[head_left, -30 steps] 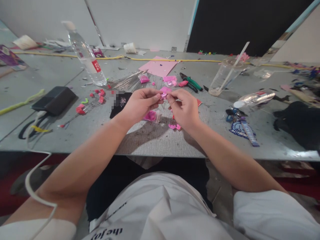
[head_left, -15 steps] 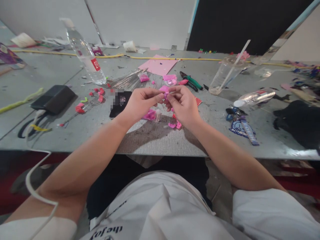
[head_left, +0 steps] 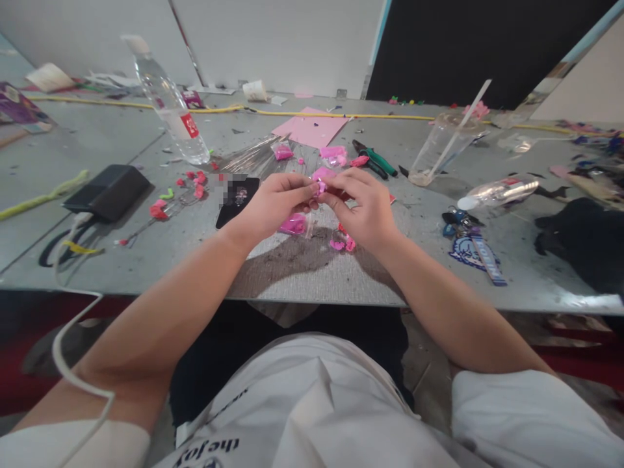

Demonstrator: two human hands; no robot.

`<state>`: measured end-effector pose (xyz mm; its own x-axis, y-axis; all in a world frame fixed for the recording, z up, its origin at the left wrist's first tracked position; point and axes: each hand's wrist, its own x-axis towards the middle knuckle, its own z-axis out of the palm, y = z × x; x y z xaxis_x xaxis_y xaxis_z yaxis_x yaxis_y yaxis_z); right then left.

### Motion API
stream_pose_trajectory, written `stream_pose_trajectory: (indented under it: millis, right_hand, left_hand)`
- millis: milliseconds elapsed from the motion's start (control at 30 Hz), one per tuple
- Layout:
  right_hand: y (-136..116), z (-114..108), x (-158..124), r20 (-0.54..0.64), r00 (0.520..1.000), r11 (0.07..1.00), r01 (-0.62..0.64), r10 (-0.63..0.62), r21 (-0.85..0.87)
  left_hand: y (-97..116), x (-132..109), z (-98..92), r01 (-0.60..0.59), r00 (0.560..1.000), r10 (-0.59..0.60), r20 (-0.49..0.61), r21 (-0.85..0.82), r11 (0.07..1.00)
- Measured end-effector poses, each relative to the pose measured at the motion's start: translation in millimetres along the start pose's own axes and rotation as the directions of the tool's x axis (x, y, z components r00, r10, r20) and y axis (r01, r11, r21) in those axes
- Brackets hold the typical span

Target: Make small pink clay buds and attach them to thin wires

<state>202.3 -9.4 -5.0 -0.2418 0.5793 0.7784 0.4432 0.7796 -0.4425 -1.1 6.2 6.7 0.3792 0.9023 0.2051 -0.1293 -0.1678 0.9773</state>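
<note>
Thumb and forefinger of the left hand (head_left: 275,203) are pinched tight on a small pink piece (head_left: 320,187), and the right hand (head_left: 363,208) meets it from the other side, its thumb and forefinger closed in on the same spot, no daylight to speak of. The piece sits up above the table (head_left: 312,276), right between the two sets of fingertips, so well covered that we can't call which way it points or where its long axis runs. Just behind it shows a pink patch (head_left: 324,173), and whether that belongs to the held piece can't be told from this angle. Under the left hand, a bag of bright pink stuff (head_left: 294,224) lies on the tabletop; below the right, curly pink bits (head_left: 344,244). Over by the left wrist it's a black flat object (head_left: 238,203), partly blurred out. Farther out, thin wires (head_left: 253,155) fan away at a slant, far ends toward the pink sheet (head_left: 308,127), while green-handled pliers (head_left: 375,160) lie nose to the far left, handles angled back rightward. Out wide, a clear bottle (head_left: 170,107) on the left, a cup with a straw (head_left: 431,156) on the right.
</note>
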Motion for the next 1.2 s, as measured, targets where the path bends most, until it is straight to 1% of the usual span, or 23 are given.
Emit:
stream_pose_trajectory:
  millis: [133,200,267,333,367,433,500,533,633,700,800,867,933,1000,1067,1100,1200]
  right_hand:
    - [5,2,-1,-0.002,0.999,0.997,0.042,-0.042,-0.062]
    - [5,3,-2,0.021,0.998,0.994,0.063,-0.062,-0.088]
    - [5,3,-3,0.051,0.997,0.994,0.058,-0.053,-0.091]
    - [4,3,-2,0.076,0.997,0.997,0.003,0.003,-0.078]
    - [4,3,-2,0.085,0.996,0.997,-0.034,0.039,-0.063]
    - [2,3,-1,0.092,0.991,0.995,-0.1,0.1,-0.002]
    - [0,3,-1,0.09,0.981,0.979,-0.182,0.174,0.094]
    - [0,3,0,0.087,0.971,0.961,-0.234,0.224,0.145]
    - [-1,4,1,0.091,0.927,0.885,-0.374,0.363,0.276]
    - [1,5,2,0.097,0.908,0.837,-0.413,0.407,0.36]
    - [4,7,2,0.1,0.9,0.791,-0.423,0.425,0.441]
    - [6,9,2,0.123,0.897,0.779,-0.431,0.425,0.456]
    - [5,11,1,0.152,0.892,0.761,-0.444,0.425,0.473]
    - [4,11,1,0.172,0.89,0.745,-0.449,0.422,0.494]
    - [2,10,0,0.183,0.892,0.746,-0.448,0.414,0.492]
    - [1,9,0,0.183,0.892,0.755,-0.447,0.413,0.48]
    - [2,3,-1,0.182,0.899,0.808,-0.437,0.398,0.395]
  left_hand:
    - [-1,-1,-1.5,0.041,0.999,-0.041,-0.001,-0.021,0.999]
    - [-4,-1,-2.8,0.086,0.996,-0.085,0.005,-0.023,0.996]
    - [-7,1,-4.0,0.14,0.99,-0.141,-0.002,-0.041,0.989]
    - [-9,2,-4.7,0.17,0.985,-0.171,-0.018,-0.063,0.983]
    - [-9,3,-4.9,0.163,0.985,-0.166,-0.035,-0.073,0.984]
    - [-9,4,-4.7,0.124,0.988,-0.13,-0.083,-0.079,0.989]
    - [-9,5,-4.0,0.066,0.989,-0.071,-0.132,-0.048,0.997]
    - [-8,4,-3.7,0.042,0.989,-0.044,-0.139,-0.021,0.999]
    - [-7,4,-3.6,-0.008,0.995,0.013,-0.097,0.059,0.998]
    - [-7,3,-4.3,-0.037,0.998,0.041,-0.054,0.076,0.996]
    - [-8,3,-5.1,-0.072,0.996,0.076,-0.049,0.081,0.994]
    - [-9,3,-4.4,-0.085,0.991,0.097,-0.097,0.119,0.989]
    - [-9,3,-2.8,-0.091,0.981,0.121,-0.154,0.192,0.977]
    - [-7,3,-1.0,-0.085,0.974,0.136,-0.179,0.263,0.961]
    - [-6,2,0.7,-0.051,0.979,0.103,-0.177,0.278,0.959]
    - [-5,2,1.5,-0.027,0.984,0.071,-0.166,0.255,0.966]
    - [-4,1,2.9,0.033,0.995,-0.021,-0.096,0.125,0.992]
